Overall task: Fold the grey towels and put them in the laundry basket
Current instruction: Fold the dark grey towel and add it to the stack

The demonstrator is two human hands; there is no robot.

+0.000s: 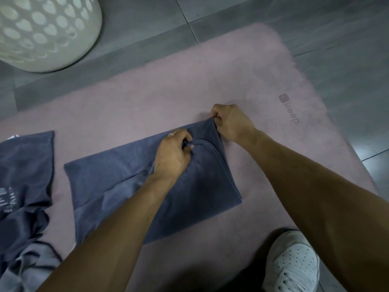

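In the head view, a grey towel (117, 182) is seen lying partly folded on a pink mat (147, 98) that is spread over a grey tiled floor (336, 39). The towel's far right corner is pinched by the right hand (230, 122), whose fingers are curled round the cloth and lift it slightly off the mat. A layered hem near the towel's middle is gripped by the left hand (171, 153), with the fingers clenched on the fabric; a ring (171, 134) is worn on one finger. Both forearms are stretched across the towel from the near edge. A heap of further grey cloth (23, 186), some of it printed with pale lettering, is piled at the left edge of the mat, apart from the towel. A white perforated laundry basket (46, 30) is stood on the floor at the upper left, beyond the mat. A white shoe (294, 264) is seen at the lower right, resting on the mat.
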